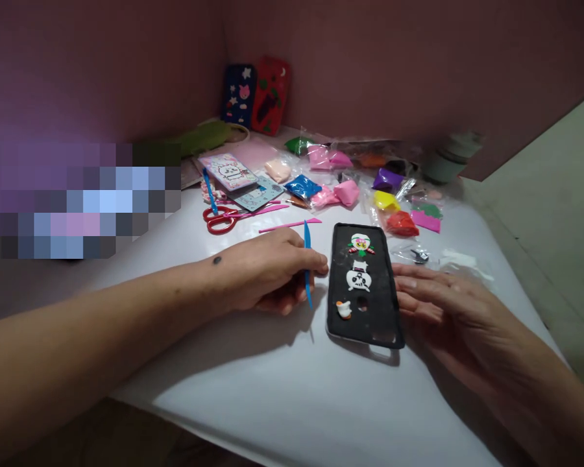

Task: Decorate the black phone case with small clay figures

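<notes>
A slim blue modelling tool (307, 243) is pinched upright between the thumb and fingers of my left hand (282, 269). Just to its right stands a black phone case (383, 311), slightly tilted, with clay decorations on its back. They are a white figure (361, 242) with pink and green parts at the top, a white character with a black-lined face (359, 279) in the middle, and a small white-and-orange piece (344, 310) lower left. My right hand (452, 308) has its fingers stretched out against the case's right edge, holding nothing; its thumb is hidden.
Behind lie red-handled scissors (221, 220), a pink tool (289, 225), patterned cards (228, 172) and several bags of coloured clay, including a blue one (303, 187) and a red one (402, 224). Two decorated cases, blue (237, 97) and red (271, 97), lean on the wall.
</notes>
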Tool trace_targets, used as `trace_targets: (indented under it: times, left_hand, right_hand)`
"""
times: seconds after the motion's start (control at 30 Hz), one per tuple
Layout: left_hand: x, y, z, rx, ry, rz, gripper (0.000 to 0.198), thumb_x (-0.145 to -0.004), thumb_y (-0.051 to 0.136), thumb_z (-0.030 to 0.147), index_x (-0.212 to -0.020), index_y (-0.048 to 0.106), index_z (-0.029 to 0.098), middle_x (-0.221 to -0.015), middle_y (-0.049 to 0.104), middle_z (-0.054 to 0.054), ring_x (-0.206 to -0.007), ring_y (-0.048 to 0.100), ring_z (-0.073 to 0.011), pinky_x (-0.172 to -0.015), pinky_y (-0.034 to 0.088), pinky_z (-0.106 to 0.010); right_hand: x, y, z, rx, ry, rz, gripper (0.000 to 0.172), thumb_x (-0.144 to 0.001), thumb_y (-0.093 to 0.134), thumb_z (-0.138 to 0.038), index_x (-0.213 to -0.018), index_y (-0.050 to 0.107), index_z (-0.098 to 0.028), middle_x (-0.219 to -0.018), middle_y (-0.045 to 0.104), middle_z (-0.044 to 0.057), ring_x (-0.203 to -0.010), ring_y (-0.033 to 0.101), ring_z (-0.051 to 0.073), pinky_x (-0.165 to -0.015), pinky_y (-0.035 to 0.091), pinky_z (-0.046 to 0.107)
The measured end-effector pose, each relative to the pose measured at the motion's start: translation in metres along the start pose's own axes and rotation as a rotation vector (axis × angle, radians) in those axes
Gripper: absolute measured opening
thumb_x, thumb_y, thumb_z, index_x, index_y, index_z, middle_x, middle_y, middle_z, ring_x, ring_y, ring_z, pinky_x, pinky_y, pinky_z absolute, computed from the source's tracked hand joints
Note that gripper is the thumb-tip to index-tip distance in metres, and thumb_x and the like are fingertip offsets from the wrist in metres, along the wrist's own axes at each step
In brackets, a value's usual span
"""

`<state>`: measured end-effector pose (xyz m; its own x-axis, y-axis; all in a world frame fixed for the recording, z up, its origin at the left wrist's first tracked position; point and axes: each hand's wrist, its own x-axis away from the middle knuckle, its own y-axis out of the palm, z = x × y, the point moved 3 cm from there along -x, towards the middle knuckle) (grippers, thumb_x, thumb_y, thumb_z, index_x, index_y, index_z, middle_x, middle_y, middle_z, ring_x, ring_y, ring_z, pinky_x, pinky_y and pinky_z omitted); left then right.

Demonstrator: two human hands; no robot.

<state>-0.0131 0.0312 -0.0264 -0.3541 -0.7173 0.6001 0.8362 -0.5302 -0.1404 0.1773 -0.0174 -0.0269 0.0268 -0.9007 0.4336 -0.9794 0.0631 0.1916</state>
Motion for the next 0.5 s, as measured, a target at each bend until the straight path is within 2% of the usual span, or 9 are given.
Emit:
trace_targets:
  times: [0.07, 0.2, 0.4, 0.5]
  left_hand:
    - [-0.001, 0.001, -0.001, -0.041, 0.017, -0.014, 0.037, -0.081, 0.057, 0.037, -0.052, 0.055, 0.015, -0.036, 0.047, -0.001, -0.03, 0.04, -0.0099, -0.03, 0.024, -0.019]
    - [-0.003, 0.002, -0.003, -0.102, 0.053, -0.042, 0.04, -0.082, 0.055, 0.043, -0.053, 0.056, 0.015, -0.036, 0.048, -0.002, -0.029, 0.036, -0.0093, -0.03, 0.022, -0.02]
    - [-0.004, 0.001, -0.005, -0.092, 0.095, -0.068, 0.042, -0.082, 0.055, 0.05, -0.057, 0.057, 0.016, -0.039, 0.048, -0.001, -0.031, 0.037, -0.0094, -0.03, 0.023, -0.019]
    - [-0.003, -0.001, -0.005, -0.005, 0.144, -0.058, 0.032, -0.083, 0.057, 0.046, -0.072, 0.063, 0.017, -0.045, 0.052, 0.001, -0.031, 0.038, -0.0082, -0.029, 0.024, -0.017]
  right_hand:
    - [-0.003, 0.003, 0.005, -0.064, 0.048, -0.086, 0.027, -0.071, 0.074, -0.02, -0.098, 0.07, -0.017, -0.091, 0.076, 0.007, -0.079, 0.072, 0.02, -0.073, 0.058, 0.028]
    - [-0.006, 0.006, 0.015, -0.172, 0.092, -0.146, 0.051, -0.064, 0.075, -0.01, -0.112, 0.064, -0.021, -0.099, 0.074, 0.007, -0.082, 0.07, 0.021, -0.078, 0.057, 0.033]
    - [-0.011, 0.008, 0.021, -0.25, 0.179, -0.136, 0.049, -0.052, 0.073, -0.003, -0.098, 0.069, -0.021, -0.095, 0.075, 0.008, -0.081, 0.07, 0.023, -0.079, 0.057, 0.034]
    - [-0.012, 0.008, 0.02, -0.279, 0.171, -0.123, 0.054, -0.05, 0.073, -0.003, -0.1, 0.069, -0.024, -0.1, 0.075, 0.008, -0.086, 0.07, 0.024, -0.08, 0.057, 0.034]
